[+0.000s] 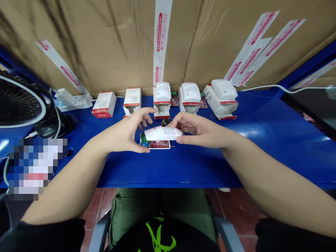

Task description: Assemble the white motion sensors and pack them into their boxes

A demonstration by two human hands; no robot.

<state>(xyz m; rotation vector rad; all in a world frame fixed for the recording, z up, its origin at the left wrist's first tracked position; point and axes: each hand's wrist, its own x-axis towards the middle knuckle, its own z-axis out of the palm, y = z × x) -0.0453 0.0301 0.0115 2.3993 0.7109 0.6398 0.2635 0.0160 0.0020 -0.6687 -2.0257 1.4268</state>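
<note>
Two bare hands meet over the middle of the blue table (262,140), forearms reaching in from either side. The left hand (126,134) curls around the left end of a white plastic sensor cover (163,133), thumb below near the table and fingers arched above; the right hand (199,131) pinches the cover's right end between thumb and fingers. Both hands grasp the cover, which sits level just above a red circuit board (159,144) lying flat on the table. A small dark round part (166,122) lies just behind the cover.

Along the back of the table stand five small red-and-white cartons. The two on the left, a flat carton (104,104) and an upright carton (132,100), carry nothing on top. The next three cartons (162,106) each bear a white sensor housing (163,91) on top, with red boards lying between them. Cardboard sheets (110,42) with strips of printed tape rise behind. A black fan (18,103) stands at the far left.
</note>
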